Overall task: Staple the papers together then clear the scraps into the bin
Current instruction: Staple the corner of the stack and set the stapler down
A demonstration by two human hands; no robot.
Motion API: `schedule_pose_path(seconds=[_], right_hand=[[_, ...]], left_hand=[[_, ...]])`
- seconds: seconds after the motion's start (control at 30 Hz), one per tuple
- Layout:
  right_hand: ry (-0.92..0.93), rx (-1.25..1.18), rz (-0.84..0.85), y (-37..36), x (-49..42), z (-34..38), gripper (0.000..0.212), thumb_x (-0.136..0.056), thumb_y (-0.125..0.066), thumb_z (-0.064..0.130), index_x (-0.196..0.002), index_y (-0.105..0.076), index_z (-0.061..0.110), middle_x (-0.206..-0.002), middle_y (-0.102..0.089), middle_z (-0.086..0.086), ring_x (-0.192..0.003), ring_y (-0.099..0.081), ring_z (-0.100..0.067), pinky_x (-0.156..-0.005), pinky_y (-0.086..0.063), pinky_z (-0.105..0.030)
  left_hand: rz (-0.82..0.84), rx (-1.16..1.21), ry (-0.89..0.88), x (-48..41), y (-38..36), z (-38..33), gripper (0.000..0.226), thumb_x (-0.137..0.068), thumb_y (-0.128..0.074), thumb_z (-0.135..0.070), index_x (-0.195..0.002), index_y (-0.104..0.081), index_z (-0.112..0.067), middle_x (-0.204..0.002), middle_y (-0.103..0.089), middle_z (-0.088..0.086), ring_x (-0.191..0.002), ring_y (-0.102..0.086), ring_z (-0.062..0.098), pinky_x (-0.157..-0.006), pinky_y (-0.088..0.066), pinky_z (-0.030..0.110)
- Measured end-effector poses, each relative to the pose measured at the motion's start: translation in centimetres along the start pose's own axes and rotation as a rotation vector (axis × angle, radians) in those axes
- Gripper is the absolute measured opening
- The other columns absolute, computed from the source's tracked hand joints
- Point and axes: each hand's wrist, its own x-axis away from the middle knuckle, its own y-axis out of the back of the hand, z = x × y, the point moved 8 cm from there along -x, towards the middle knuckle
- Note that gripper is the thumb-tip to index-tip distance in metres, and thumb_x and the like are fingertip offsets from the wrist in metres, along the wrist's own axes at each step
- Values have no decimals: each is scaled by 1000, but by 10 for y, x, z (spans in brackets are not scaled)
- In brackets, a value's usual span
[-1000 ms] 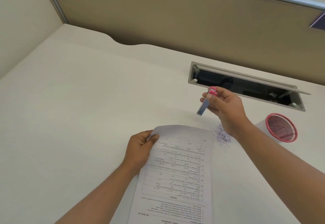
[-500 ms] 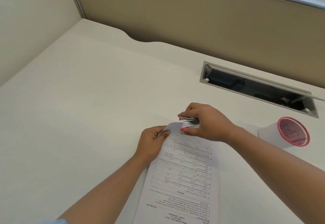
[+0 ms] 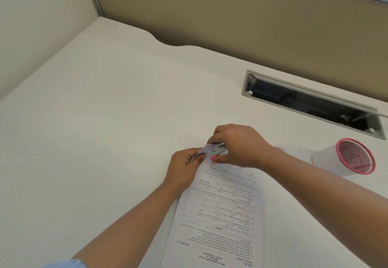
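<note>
Printed papers (image 3: 218, 211) lie on the white desk (image 3: 94, 131), text upside down to me. My left hand (image 3: 184, 169) pinches their far left corner and lifts it slightly. My right hand (image 3: 239, 145) is closed around a small pink and silver stapler (image 3: 217, 150), whose jaws sit over that raised corner. The bin, a white cup with a pink mesh rim (image 3: 354, 156), lies tipped on its side at the right. A few paper scraps (image 3: 281, 148) show just behind my right wrist, mostly hidden.
An open grey cable tray slot (image 3: 315, 103) is set into the desk behind my right hand. Beige partition walls (image 3: 210, 15) close off the back and the left side.
My right hand came down from above the desk with the stapler and set it on the corner of the papers. My left hand kept hold of the corner. The camera shifted.
</note>
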Motion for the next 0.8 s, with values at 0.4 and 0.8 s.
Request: schedule_pose_path(seconds=[0.4,0.8], right_hand=[[-3,-23,-22,-4,-1,3,28,-82,-65,49,-103,-70,32,-96,-65,13,-88,-55,-12,-67,-48,-31],[-45,-76,-67,-6,3,0,24,-84,-63,48,-99,-70,31,-87,-60,14,-84,-54,-10,-63,-43,-27]], left_hand=[[-6,-45,-40,0,-1,-2,18,-96,-65,-12,-103,-80,-20,-91,-80,1,-82,-73,15,-76,-59,36],[3,-86,-46,1,-2,-6,16,-96,-67,-19,-105,-80,-22,-91,-80,-3,-83,-73,14,-73,-58,30]])
